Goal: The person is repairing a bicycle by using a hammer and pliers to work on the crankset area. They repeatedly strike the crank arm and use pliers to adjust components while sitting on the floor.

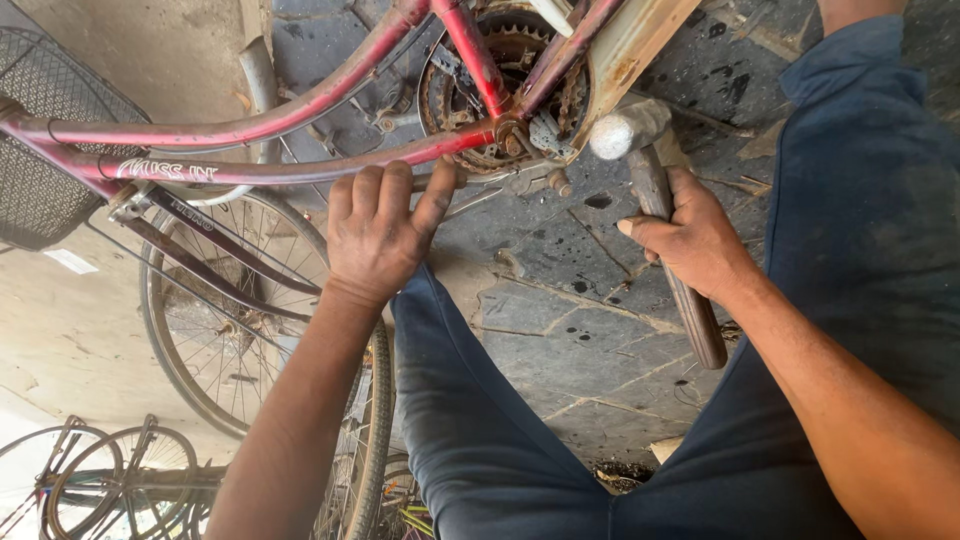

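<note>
A dark red bicycle frame (250, 130) lies across the top of the view. Its rusty chainring and bottom bracket (505, 95) sit at top centre. My left hand (380, 230) rests on the lower frame tube just left of the bracket, fingers curled over it and thumb pointing toward the bracket. My right hand (695, 240) grips the wooden handle of a hammer (660, 200). The hammer's worn metal head (625, 128) is raised beside the bracket, close to a small bolt end (558, 182).
A wire basket (50, 150) hangs on the bicycle at far left. A spoked wheel (240, 320) stands below the frame. More wheels (100, 480) lie at bottom left. My legs in dark blue trousers (480, 430) fill the lower middle and right. Cracked, oil-stained stone floor (580, 320) lies beneath.
</note>
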